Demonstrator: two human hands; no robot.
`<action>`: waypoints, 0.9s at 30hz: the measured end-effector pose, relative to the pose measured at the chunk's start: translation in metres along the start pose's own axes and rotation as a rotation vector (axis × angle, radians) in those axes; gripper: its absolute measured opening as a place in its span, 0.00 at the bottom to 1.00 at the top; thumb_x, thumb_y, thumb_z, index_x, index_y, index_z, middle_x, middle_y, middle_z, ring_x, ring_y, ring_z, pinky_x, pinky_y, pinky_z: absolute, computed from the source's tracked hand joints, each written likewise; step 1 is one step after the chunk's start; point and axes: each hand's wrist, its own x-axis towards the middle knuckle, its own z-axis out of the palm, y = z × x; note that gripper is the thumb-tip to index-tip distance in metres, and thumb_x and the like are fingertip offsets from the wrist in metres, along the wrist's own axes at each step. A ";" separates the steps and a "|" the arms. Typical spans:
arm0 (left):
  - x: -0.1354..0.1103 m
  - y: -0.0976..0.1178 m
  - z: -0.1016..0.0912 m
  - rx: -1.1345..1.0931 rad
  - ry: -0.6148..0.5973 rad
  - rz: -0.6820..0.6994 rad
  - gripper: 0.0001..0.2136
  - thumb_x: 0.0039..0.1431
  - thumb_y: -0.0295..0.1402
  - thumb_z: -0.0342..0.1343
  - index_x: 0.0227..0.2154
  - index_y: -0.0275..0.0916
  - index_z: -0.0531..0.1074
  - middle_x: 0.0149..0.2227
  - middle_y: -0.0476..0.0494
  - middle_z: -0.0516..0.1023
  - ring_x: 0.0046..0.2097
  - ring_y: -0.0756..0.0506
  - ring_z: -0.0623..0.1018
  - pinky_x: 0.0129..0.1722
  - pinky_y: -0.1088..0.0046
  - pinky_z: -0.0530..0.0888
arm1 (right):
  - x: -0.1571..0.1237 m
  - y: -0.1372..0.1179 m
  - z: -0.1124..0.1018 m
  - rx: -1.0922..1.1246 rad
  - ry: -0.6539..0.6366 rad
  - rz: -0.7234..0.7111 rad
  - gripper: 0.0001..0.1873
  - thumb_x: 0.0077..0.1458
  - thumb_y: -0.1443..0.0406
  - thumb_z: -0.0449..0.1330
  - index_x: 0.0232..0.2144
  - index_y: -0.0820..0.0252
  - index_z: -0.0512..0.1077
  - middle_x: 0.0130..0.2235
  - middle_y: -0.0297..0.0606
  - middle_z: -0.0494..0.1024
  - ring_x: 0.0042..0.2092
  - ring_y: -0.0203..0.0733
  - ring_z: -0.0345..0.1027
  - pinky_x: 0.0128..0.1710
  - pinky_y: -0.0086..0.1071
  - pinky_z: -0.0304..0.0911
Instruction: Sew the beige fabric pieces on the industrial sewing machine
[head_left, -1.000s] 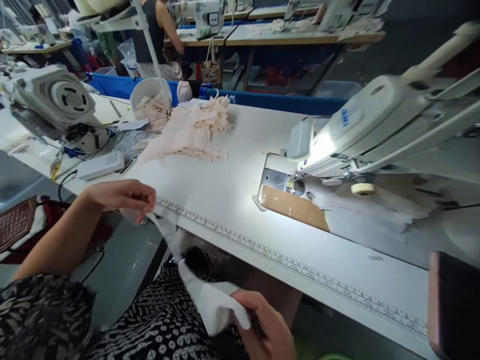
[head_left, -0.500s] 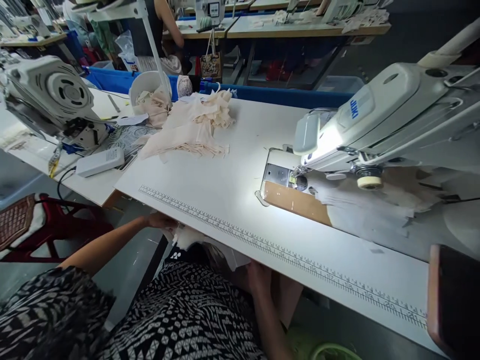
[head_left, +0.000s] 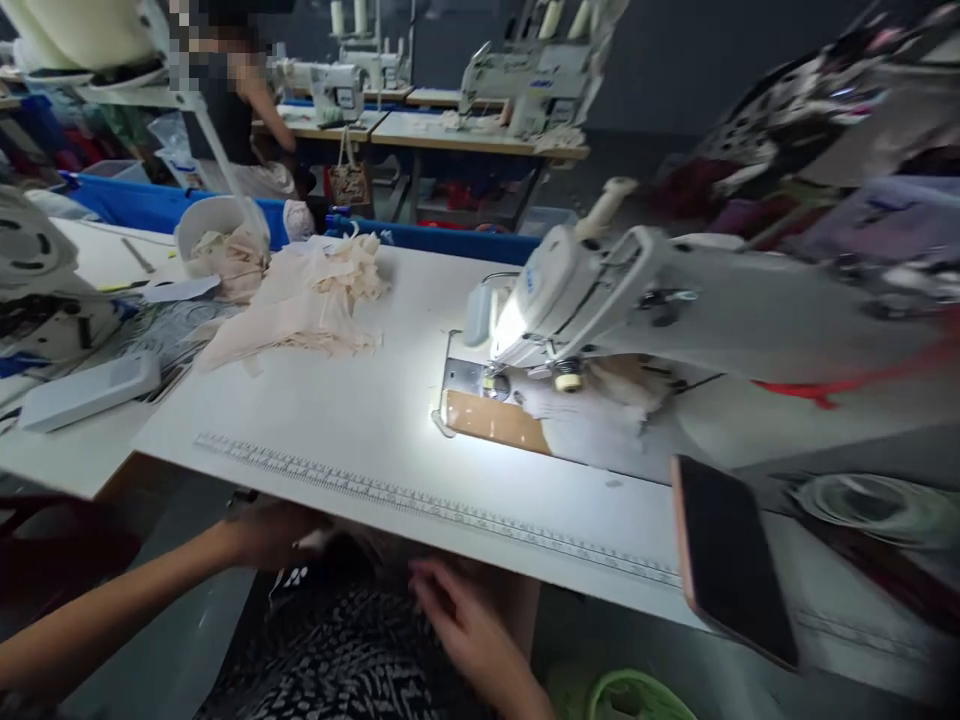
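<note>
1. Closest in now: right hand, just off the worktop's near edge, bent at the fingers; cannot tell whether gripping anything.
2. Across to the left hand, tucked in at the same worktop edge, farther left, dark and blurred; again, cannot tell if clamped or loose.
3. Just past both, along that worktop edge: ruler strip, long axis side to side, slanting nearer toward the right. Left hand by its left half, right hand by its middle.
4. Beyond, on the worktop's right, brightly lit: sewing machine. On the worktop's left: pale cloth stack.
</note>
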 end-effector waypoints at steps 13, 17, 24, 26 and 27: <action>0.172 0.198 -0.053 0.174 0.288 0.720 0.10 0.70 0.30 0.50 0.49 0.37 0.74 0.54 0.30 0.77 0.57 0.36 0.76 0.60 0.53 0.75 | 0.154 -0.012 -0.177 -0.790 0.490 0.127 0.15 0.61 0.66 0.52 0.35 0.57 0.80 0.41 0.45 0.83 0.37 0.46 0.75 0.34 0.35 0.64; 0.238 0.211 -0.044 0.427 0.406 0.538 0.11 0.68 0.27 0.49 0.47 0.35 0.73 0.56 0.27 0.74 0.54 0.34 0.75 0.56 0.52 0.77 | 0.175 0.000 -0.172 -0.839 0.489 0.101 0.11 0.60 0.68 0.56 0.37 0.57 0.80 0.42 0.45 0.82 0.40 0.45 0.74 0.35 0.34 0.62; 0.267 0.219 -0.048 0.415 0.487 0.413 0.13 0.65 0.25 0.47 0.50 0.31 0.70 0.54 0.26 0.74 0.54 0.32 0.77 0.53 0.56 0.76 | 0.173 0.006 -0.165 -0.886 0.469 0.098 0.07 0.62 0.68 0.58 0.34 0.57 0.76 0.41 0.45 0.80 0.38 0.44 0.72 0.32 0.34 0.56; 0.269 0.217 -0.048 0.391 0.501 0.385 0.15 0.65 0.25 0.47 0.53 0.32 0.68 0.55 0.26 0.73 0.57 0.31 0.76 0.57 0.54 0.74 | 0.171 0.005 -0.166 -0.886 0.479 0.097 0.07 0.62 0.68 0.58 0.35 0.58 0.76 0.42 0.45 0.79 0.38 0.45 0.72 0.32 0.34 0.56; 0.271 0.216 -0.047 0.382 0.507 0.372 0.17 0.64 0.25 0.48 0.55 0.32 0.67 0.56 0.25 0.72 0.58 0.31 0.75 0.58 0.53 0.74 | 0.169 0.005 -0.166 -0.885 0.486 0.098 0.07 0.62 0.68 0.57 0.36 0.58 0.76 0.42 0.46 0.79 0.38 0.45 0.71 0.32 0.34 0.56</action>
